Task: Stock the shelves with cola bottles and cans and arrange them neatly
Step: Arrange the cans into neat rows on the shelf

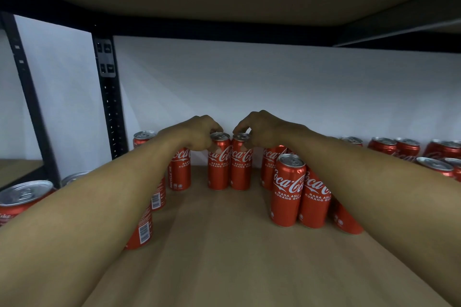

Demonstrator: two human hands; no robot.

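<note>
Two touching cans are standing far back on the shelf [212,244].
Left hand [199,136] is pinching the left can [219,164] by its rim, right hand [264,132] the right can [240,167]; forearms [119,197] are partly hiding neighbouring cans [180,172].

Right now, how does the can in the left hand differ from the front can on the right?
The held can stands at the back, left hand gripping its top; the front can stands nearer, no hand on it, lid fully showing. Both are upright red cola cans.

Dim, soft, fisheye-bent edges
</note>
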